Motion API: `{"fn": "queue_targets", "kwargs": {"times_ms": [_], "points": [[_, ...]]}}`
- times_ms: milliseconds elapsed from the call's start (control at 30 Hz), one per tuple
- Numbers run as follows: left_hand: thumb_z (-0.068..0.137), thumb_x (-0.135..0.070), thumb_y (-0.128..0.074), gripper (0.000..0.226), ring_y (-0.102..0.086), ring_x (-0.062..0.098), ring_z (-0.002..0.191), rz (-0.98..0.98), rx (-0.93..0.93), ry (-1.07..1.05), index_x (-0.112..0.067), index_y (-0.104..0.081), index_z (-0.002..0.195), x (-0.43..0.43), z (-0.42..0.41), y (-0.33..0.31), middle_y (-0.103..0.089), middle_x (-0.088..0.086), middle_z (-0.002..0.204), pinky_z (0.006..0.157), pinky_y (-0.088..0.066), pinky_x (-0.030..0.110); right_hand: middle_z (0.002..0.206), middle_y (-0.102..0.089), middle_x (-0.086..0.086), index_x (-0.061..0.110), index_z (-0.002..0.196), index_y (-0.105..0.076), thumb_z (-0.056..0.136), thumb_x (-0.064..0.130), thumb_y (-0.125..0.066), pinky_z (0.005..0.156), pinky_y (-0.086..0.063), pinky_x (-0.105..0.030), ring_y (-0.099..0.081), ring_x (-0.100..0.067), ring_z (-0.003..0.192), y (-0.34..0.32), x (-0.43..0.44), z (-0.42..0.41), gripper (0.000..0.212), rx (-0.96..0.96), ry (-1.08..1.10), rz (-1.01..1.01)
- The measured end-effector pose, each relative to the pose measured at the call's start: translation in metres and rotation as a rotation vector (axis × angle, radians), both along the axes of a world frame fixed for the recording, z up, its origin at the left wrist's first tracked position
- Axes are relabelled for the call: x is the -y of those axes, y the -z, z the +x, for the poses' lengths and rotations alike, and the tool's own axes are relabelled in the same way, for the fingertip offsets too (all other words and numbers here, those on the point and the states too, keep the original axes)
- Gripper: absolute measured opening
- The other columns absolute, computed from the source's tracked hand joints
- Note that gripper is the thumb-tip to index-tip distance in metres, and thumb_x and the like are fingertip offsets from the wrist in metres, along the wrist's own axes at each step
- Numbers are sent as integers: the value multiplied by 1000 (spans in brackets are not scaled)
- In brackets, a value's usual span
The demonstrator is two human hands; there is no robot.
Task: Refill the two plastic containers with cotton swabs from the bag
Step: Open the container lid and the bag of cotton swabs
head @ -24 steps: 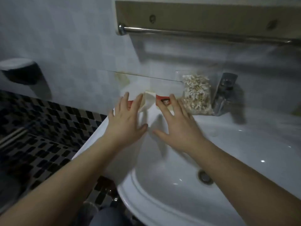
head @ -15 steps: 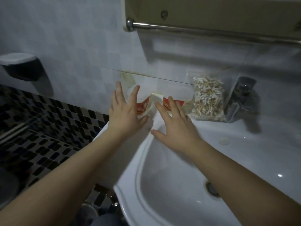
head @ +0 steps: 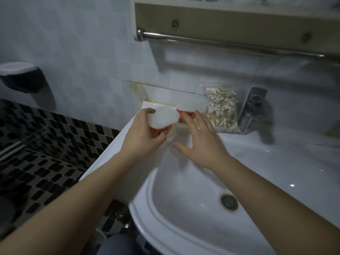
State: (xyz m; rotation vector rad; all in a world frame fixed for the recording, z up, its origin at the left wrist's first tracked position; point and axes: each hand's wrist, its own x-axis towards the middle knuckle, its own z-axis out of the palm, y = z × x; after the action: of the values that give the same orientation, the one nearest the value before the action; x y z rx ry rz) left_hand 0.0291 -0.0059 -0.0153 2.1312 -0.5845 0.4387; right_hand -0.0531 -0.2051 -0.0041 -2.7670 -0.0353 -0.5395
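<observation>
My left hand (head: pixel 142 133) grips a round plastic container (head: pixel 162 119) with a white lid and red base, lifted and tilted just above the sink's back ledge. A second container (head: pixel 191 107), white on top with a red base, stands against the wall behind my right hand (head: pixel 200 142). My right hand is spread with straight fingers, its fingertips at the second container's red base. A clear bag of cotton swabs (head: pixel 221 109) leans on the wall right of the containers, beside the tap.
A chrome tap (head: pixel 253 109) stands right of the bag. The white sink basin (head: pixel 211 214) with its drain (head: pixel 229 201) lies below my arms. A towel rail (head: pixel 220 43) hangs overhead. A dark dispenser (head: pixel 22 78) is on the left wall.
Both hands reached forward to the containers. My left hand has closed round the left container and lifted it off the ledge; my right hand stays spread near the other one.
</observation>
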Motion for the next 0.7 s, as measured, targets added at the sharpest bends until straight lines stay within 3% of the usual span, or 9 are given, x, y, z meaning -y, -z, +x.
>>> {"fn": "queue_targets", "kwargs": {"times_ms": [67,200,267,400,567,700], "points": [[72,-59,-71,78,-57,-6,96,-39,-38,140,-31,-37,136,1,-20,-2,-54,-21,112,77,-41,8,170,-10,-3,43,159,-9,85,70,-63,122,-22,-39,-9,-22,157,-4,4,-10,96,7,-27,99],[69,-47,-83,82,-67,5,98,-158,-235,393,-46,-36,137,10,-53,-3,-52,-37,110,82,-61,31,168,-19,11,47,157,-14,82,70,-64,119,-23,-31,-19,-10,153,-9,19,-40,93,-36,-119,267],[71,-41,-86,86,-66,3,107,-168,-293,502,-51,-34,139,17,-63,-3,-51,-40,113,82,-61,29,161,-30,19,52,153,-23,80,71,-63,117,-35,-35,-32,-6,146,-9,29,-59,86,-72,-154,394],[74,-39,-87,101,-55,-6,118,-57,-299,626,-57,-19,148,40,-81,-5,-46,-29,132,84,-55,17,141,-43,39,60,137,-46,76,70,-67,99,-56,-32,-49,2,130,-7,50,-95,65,-77,-145,605],[68,-40,-90,123,-53,11,127,10,-388,649,-62,-1,150,79,-101,6,-50,-12,134,99,-56,36,126,-50,40,68,114,-57,73,67,-70,101,-54,-34,-49,10,123,11,74,-128,43,13,-52,656],[62,-37,-89,129,-64,15,117,-17,-479,674,-56,-1,154,95,-111,23,-60,3,128,96,-58,43,123,-56,32,64,108,-62,67,69,-73,100,-51,-29,-56,6,115,24,87,-136,43,-12,9,678]]}}
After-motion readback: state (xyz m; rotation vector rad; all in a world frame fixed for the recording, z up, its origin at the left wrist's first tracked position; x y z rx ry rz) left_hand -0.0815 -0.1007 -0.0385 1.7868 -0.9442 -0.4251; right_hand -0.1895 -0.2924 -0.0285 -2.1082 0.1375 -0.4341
